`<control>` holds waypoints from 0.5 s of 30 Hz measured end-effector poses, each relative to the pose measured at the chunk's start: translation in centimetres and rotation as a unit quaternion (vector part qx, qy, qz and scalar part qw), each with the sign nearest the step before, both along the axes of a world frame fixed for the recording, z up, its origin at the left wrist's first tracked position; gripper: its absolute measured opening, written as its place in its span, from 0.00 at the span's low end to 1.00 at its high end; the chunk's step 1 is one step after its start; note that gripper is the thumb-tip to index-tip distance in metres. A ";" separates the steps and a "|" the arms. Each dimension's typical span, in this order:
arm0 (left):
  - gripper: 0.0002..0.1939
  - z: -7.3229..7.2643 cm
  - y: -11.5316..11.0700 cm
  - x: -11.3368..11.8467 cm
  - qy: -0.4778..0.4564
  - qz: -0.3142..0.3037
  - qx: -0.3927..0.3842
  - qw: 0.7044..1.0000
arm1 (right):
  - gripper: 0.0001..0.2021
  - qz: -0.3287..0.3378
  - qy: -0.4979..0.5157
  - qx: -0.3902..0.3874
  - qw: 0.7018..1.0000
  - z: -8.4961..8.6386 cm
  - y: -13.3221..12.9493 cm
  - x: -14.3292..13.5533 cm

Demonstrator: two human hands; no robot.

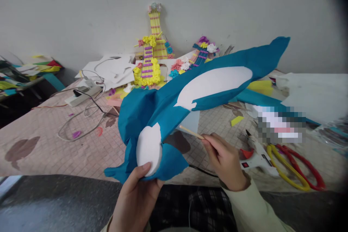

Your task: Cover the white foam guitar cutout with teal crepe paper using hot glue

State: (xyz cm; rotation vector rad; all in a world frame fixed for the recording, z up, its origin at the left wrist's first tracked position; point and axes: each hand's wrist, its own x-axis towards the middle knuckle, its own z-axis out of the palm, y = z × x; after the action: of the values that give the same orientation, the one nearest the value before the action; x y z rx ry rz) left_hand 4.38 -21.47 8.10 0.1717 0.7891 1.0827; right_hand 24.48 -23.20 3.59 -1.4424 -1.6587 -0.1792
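Note:
A long blue paper-covered craft piece (168, 98) slants up to the right, its lower end in my left hand (138, 192). The thumb presses on a small white oval panel (148, 148), with the fingers behind. Farther up lies a long white oval panel (214, 83), its lower end ragged. My right hand (225, 159) pinches a thin wooden stick (192, 132) between thumb and fingertips. The stick points left; its tip is close to the blue paper's edge, and I cannot tell whether they touch.
A white glue gun (261, 161) with a red trigger lies right of my right hand, beside looped yellow (288, 172) and red handles (304, 163). Decorated yellow craft instruments (148, 65) lean at the wall. A power strip (81, 96) and cables lie left; white sheets (318, 94) lie right.

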 end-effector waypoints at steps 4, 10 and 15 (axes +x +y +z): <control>0.28 -0.2 0.1 -0.1 -0.012 -0.023 -0.001 1.000 | 0.07 0.004 -0.001 -0.019 1.000 -0.3 0.3 -0.5; 0.28 -0.2 0.1 -0.3 -0.006 -0.017 -0.032 0.999 | 0.06 -0.075 0.002 0.011 0.997 -0.5 0.8 0.4; 0.29 -0.3 0.2 -0.3 -0.001 -0.006 -0.043 0.999 | 0.07 -0.126 -0.011 0.021 0.992 -0.4 0.4 1.3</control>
State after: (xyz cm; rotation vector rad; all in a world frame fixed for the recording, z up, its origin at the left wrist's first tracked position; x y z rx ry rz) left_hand 4.07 -21.31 7.83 0.1035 0.8307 1.0358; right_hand 25.74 -22.77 3.22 -1.6207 -1.4767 -0.3708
